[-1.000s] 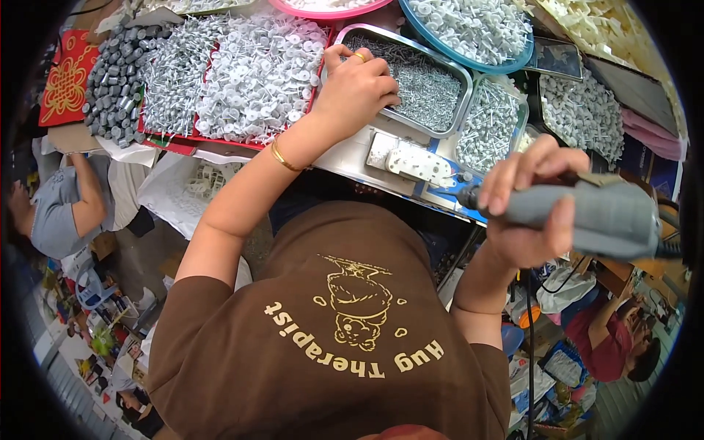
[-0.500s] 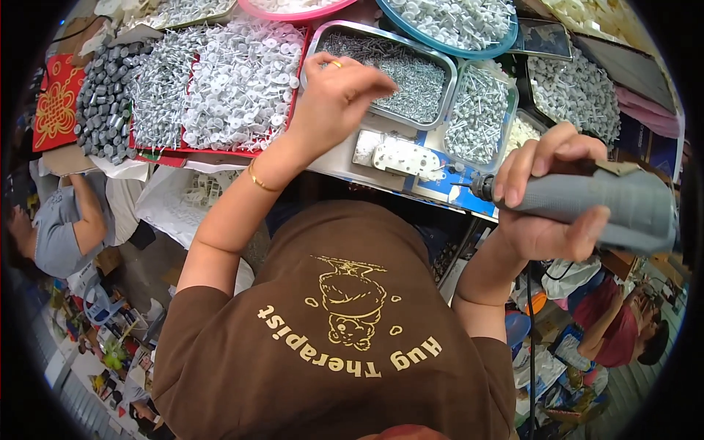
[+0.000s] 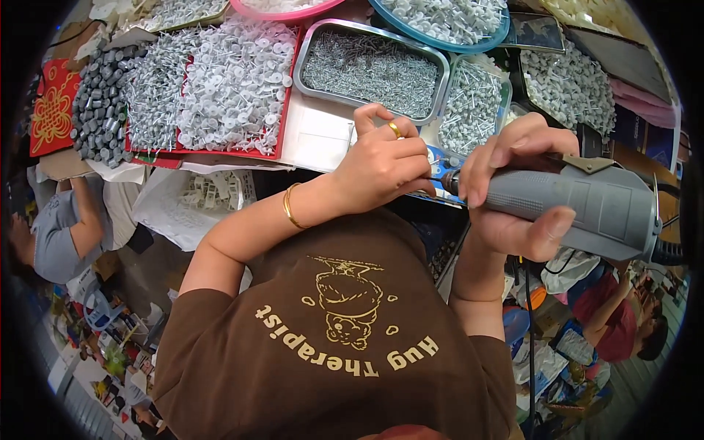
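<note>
A grey electric screwdriver (image 3: 587,205) lies level in my right hand (image 3: 517,187), the fingers wrapped round its front end and the bit pointing left. My left hand (image 3: 389,158) is at the bit's tip, thumb and fingertips pinched together; whatever they hold is hidden. The white plastic part on the table edge is now covered by that hand. Just beyond my left hand stands a metal tray (image 3: 299,70) of small silver screws (image 3: 367,70).
To the left are a red box (image 3: 282,125) of white nail clips (image 3: 235,88) and a pile of grey cylinders (image 3: 110,103). A clear tub (image 3: 473,106) of nails and a blue basin (image 3: 469,48) stand beyond my right hand. Other people (image 3: 62,227) sit at either side.
My left hand has come down from over the screw tray to the screwdriver's tip. My right hand and the screwdriver have shifted slightly left.
</note>
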Motion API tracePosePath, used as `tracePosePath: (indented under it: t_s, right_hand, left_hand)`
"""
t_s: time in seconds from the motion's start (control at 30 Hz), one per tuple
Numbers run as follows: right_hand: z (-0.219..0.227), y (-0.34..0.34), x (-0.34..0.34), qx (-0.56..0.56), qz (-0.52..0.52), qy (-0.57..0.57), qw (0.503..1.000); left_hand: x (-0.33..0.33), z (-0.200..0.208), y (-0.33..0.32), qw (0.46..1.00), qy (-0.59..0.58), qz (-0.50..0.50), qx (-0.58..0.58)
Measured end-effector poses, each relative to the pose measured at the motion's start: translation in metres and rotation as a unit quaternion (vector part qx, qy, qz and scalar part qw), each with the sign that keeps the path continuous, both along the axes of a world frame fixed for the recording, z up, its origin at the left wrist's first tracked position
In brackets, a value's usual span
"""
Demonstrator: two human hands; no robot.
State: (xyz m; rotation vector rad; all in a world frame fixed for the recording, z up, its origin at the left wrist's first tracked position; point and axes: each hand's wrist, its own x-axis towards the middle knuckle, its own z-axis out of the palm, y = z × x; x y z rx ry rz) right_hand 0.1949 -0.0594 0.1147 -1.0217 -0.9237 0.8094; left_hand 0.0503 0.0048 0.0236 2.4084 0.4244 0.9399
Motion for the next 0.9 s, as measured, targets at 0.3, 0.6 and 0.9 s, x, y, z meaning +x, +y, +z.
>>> tracePosePath:
  t_s: [0.3,0.6,0.9]
  right_hand:
    - [-0.019,0.004,-0.001,0.039,-0.029,-0.056,0.997]
    - [-0.031,0.001,0.005,0.033,0.083,-0.04,0.995]
    - [-0.038,0.024,0.004,0.062,0.032,-0.05,0.996]
  left_hand:
    - [0.004,-0.004,0.004,0.996,0.038,-0.032,-0.075]
    - [-0.001,-0.007,0.006,0.98,0.093,-0.053,-0.165]
    - [-0.001,-0.005,0.006,0.981,0.086,-0.04,-0.17]
